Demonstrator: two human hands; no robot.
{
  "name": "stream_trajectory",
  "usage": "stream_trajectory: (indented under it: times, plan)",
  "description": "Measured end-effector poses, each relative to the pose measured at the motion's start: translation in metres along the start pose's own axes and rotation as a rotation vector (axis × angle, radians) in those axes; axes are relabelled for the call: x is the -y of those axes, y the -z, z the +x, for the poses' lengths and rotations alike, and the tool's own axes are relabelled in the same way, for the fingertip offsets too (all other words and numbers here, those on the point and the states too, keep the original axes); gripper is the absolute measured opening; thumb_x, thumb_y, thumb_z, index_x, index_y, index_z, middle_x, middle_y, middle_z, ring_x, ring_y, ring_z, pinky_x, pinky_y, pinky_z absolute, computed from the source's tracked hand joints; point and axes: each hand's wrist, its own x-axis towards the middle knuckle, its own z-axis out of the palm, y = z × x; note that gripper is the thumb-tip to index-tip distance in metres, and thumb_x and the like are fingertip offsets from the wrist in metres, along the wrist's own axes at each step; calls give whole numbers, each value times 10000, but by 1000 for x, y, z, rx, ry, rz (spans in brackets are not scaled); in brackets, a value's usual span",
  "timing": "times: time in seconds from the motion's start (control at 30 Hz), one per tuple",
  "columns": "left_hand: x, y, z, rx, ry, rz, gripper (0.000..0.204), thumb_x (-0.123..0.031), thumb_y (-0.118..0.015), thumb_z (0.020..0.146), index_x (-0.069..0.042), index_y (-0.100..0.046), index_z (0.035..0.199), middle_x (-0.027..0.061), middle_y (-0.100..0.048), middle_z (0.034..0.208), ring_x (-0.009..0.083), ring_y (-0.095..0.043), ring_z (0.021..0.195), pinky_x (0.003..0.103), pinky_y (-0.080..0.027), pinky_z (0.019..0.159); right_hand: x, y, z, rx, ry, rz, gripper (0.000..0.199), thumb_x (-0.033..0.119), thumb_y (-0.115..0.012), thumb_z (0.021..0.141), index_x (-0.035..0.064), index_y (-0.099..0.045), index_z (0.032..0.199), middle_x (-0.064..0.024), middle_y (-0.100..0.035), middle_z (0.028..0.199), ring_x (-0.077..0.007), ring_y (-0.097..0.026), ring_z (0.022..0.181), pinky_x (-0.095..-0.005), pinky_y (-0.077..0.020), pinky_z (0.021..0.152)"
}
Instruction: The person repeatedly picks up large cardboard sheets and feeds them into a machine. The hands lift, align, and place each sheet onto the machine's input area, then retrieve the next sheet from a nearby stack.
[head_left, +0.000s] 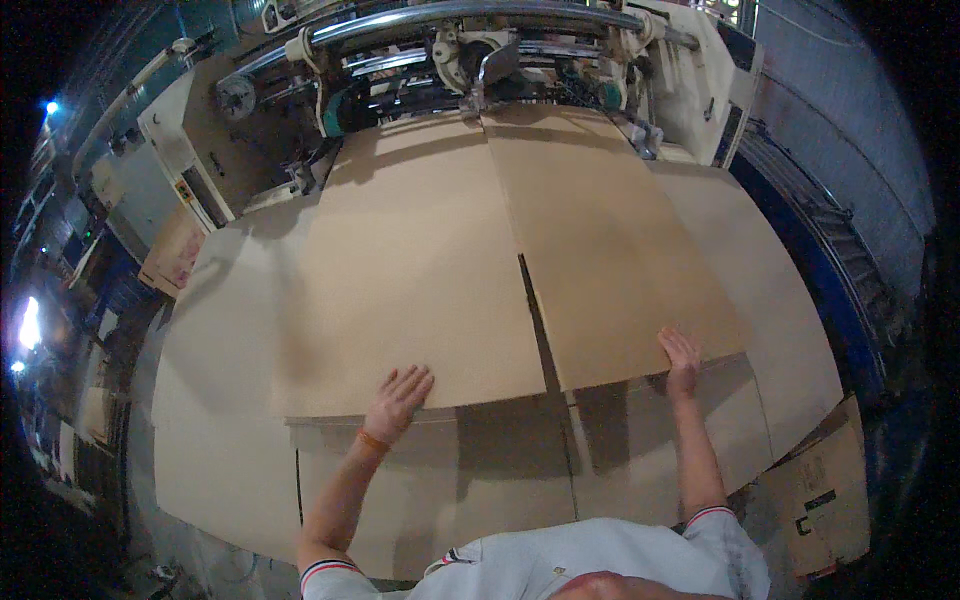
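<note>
A large folded cardboard sheet point(420, 260) lies before me, its far end reaching under the rollers of a machine point(480, 60). A dark slot splits its near half into a left panel and a right panel point(620, 240). My left hand point(400, 398) rests open on the near edge of the left panel, fingers spread; an orange band circles that wrist. Near the front edge of the right panel, my right hand point(680, 358) lies flat with fingers stretched forward. More cardboard point(380, 480) extends beneath, toward my body.
Pale cardboard point(220, 350) spreads out on both sides under the sheet. White machine housings point(690, 80) flank the rollers. Along the right runs a blue rail point(840, 300) beside a grey wall. A brown carton point(820, 490) stands at the lower right.
</note>
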Motion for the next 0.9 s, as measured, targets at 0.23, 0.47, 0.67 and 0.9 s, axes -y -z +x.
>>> stream_trajectory:
  times: [0.23,0.47,0.67,0.9]
  plan:
    - [-14,-7,-24,284,177,20,658,-377,-654,802,-173,-413,1379,63,-402,1432,287,-354,1332,572,-263,1072,11,-11,-40,152,164,-268,668,131,-689,715,128,-468,1345,-68,-389,1449,-287,-270,1379,-537,-165,1119]
    - [45,-28,-73,221,-72,258,625,-465,-640,801,-196,-442,1329,63,-446,1388,260,-397,1297,607,-269,1057,3,-34,-79,240,68,-191,1015,257,-815,630,154,-221,1447,-138,-139,1531,-402,-108,1402,-592,-102,1120]
    - [44,-5,-46,159,-300,328,532,-419,-624,834,-216,-464,1298,24,-460,1376,229,-418,1282,639,-270,1043,-40,-49,-43,-69,356,-196,986,582,-704,686,139,-235,1431,-166,-225,1498,-439,-208,1362,-639,-144,1084]
    - [59,-17,-42,98,-431,481,513,-347,-614,849,-231,-435,1316,3,-433,1403,218,-367,1324,692,-222,1034,-49,-52,-28,-75,410,-279,883,660,-614,720,139,-342,1379,-154,-291,1472,-427,-241,1353,-622,-210,1061]
